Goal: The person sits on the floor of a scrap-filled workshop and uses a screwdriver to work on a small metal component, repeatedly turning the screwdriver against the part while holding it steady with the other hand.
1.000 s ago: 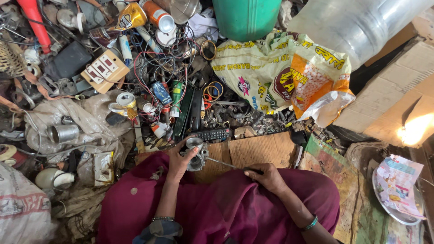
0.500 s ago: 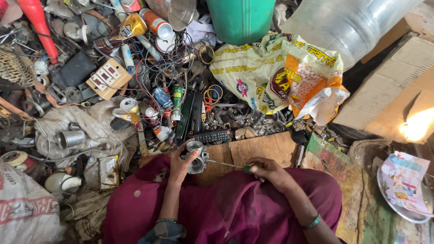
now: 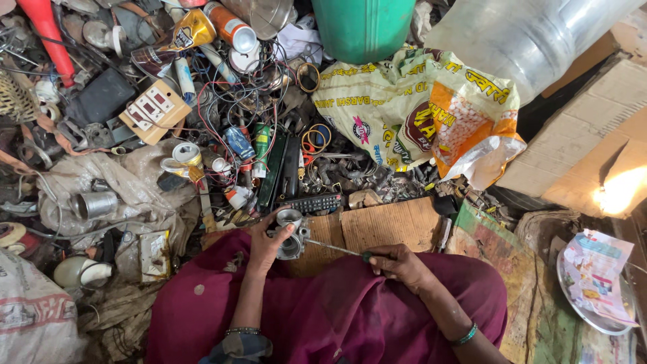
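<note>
Overall light: soft, even daylight, moderately bright across the scrap heap.
Source: probably from the right, where a burnt-out sun patch (image 3: 617, 192) lies on the cardboard box (image 3: 593, 135).
Glare: white sheen on the clear plastic jug (image 3: 532, 34); small glints on the metal tin (image 3: 94, 204) and the can (image 3: 229, 30).
Shadows: shallow and diffuse; the darkest pockets sit among the tangled wires (image 3: 236, 114) and under the box edge.
Sharpness: centre crisp; the maroon cloth (image 3: 337, 317) shows clear folds.
Edges: wide-angle stretch; the corners look slightly soft and smeared.
Colour: saturated, warm cast.
</note>
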`<state>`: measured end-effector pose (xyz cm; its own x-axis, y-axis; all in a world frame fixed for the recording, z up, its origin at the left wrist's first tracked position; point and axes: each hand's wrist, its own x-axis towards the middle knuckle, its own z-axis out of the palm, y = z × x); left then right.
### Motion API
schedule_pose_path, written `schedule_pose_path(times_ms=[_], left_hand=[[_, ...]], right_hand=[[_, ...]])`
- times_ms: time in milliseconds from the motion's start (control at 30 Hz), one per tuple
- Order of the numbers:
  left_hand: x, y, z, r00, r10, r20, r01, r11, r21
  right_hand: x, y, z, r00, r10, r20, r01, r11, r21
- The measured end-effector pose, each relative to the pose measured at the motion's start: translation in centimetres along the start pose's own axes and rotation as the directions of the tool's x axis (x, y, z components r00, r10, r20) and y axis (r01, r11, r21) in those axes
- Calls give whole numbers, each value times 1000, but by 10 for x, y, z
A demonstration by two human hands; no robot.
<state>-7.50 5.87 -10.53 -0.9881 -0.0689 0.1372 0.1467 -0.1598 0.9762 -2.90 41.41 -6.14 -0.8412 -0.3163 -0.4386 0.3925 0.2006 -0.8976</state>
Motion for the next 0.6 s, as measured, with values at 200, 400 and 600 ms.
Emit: schedule_pose_path(times_ms=[200, 400, 600], left_hand=[[-5, -4, 1, 1000, -18, -21, 19, 999, 38], [-14, 0, 4, 999, -26, -26, 24, 995, -94], [-16, 6, 3, 1000, 6, -18, -7, 998, -68]], right_hand=[[-10, -9, 13, 900, -436, -22, 363, 776, -516], [-24, -22, 18, 846, -533, -1, 426, 679, -598], [-18, -25, 4, 995, 70, 67, -92, 889, 448]])
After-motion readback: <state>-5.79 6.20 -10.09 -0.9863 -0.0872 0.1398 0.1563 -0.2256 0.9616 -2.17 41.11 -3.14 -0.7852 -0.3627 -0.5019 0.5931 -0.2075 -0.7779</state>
